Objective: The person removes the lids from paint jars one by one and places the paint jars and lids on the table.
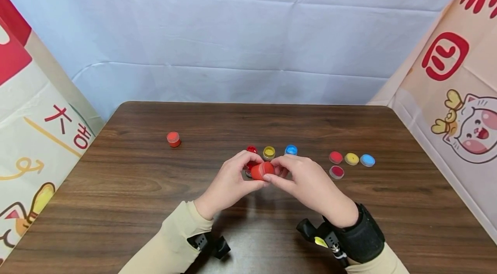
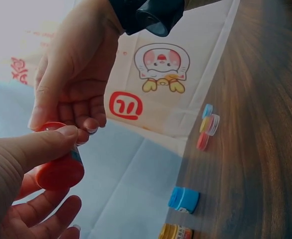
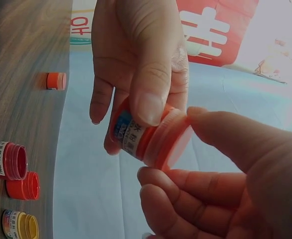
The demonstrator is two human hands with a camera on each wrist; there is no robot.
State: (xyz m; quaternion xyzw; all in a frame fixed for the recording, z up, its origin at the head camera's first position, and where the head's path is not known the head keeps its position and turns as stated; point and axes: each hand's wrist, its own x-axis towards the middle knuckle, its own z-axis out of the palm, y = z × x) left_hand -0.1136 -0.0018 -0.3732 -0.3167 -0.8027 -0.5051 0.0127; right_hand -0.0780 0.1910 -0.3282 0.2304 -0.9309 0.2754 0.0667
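Note:
Both hands meet over the table's middle around a small orange-red paint jar [image 1: 259,171]. My left hand [image 1: 232,175] grips the jar's body, thumb across the printed label in the right wrist view. On the other end, my right hand [image 1: 306,181] pinches the translucent-rimmed lid [image 3: 172,142] between thumb and fingers. The lid sits on the jar, which is tilted sideways above the tabletop. Just behind the hands stand lidless jars: a red one [image 3: 30,185], a dark red one [image 3: 15,160], a yellow one [image 1: 268,153] and a blue one [image 1: 290,150].
A lidded orange jar [image 1: 173,139] stands far left on the brown wooden table [image 1: 128,187]. Loose lids lie to the right: red [image 1: 335,157], yellow [image 1: 351,159], blue [image 1: 367,160] and dark red [image 1: 336,172]. A pale cloth [image 1: 240,41] hangs behind the table.

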